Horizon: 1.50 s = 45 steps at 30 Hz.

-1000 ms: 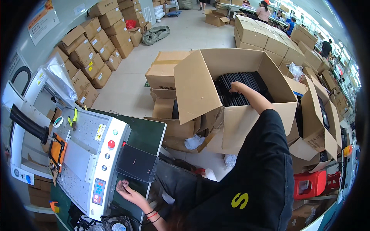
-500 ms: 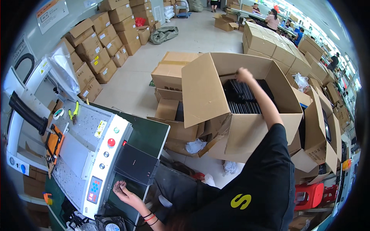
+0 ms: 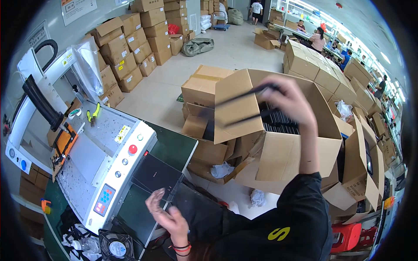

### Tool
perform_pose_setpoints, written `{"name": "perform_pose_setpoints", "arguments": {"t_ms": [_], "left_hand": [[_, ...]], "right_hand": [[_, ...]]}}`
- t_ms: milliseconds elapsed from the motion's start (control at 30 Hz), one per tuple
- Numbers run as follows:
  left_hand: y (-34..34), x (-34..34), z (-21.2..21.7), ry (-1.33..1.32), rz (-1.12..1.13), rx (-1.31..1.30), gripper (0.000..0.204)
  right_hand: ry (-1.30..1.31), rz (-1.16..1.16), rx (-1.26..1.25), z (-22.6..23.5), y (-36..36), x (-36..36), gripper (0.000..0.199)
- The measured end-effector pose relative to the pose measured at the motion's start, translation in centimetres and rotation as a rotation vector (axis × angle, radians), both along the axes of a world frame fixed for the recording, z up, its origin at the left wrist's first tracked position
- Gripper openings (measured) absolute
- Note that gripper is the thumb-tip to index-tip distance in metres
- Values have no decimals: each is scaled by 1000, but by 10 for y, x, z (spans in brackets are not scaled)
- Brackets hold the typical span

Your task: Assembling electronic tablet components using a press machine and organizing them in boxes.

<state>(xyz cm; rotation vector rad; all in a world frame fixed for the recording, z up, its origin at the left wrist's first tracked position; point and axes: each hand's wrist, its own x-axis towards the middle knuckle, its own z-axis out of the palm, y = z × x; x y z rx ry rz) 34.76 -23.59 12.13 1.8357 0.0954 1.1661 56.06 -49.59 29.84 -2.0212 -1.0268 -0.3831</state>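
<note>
Now freed, a black frame point(image 3: 244, 94) is being lifted from the box point(image 3: 298, 158), clamped in fingers of the right hand point(image 3: 291, 100); the left hand point(image 3: 167, 213) is being held spread.

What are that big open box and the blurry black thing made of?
The big open box: dull brown cardboard, apparently, with folded flaps. The black thing in the right hand: maybe plastic, looking thin and stiff; blur hides its finish.
</note>
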Motion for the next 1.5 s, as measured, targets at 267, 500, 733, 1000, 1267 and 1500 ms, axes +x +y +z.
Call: {"name": "perform_pose_setpoints", "arguments": {"t_ms": [267, 500, 733, 1000, 1267, 1500], "left_hand": [[-31, -31, 7, 428, -170, 74, 54], [-27, -52, 9, 246, -292, -717, 24], [14, -69, 1, -300, -136, -701, 29], [16, -76, 0, -372, -44, -926, 32], [74, -60, -67, -18, 185, -540, 49], [105, -51, -91, 150, 320, -468, 32]], "right_hand": [[201, 1012, -280, -54, 119, -66, 29], [-303, 674, -188, -61, 147, -91, 38], [422, 926, -378, -114, 148, -118, 36], [448, 818, -166, -166, 163, -167, 29], [108, 745, -66, -224, 190, -188, 25], [85, 593, 93, -267, 216, -209, 24]]}}
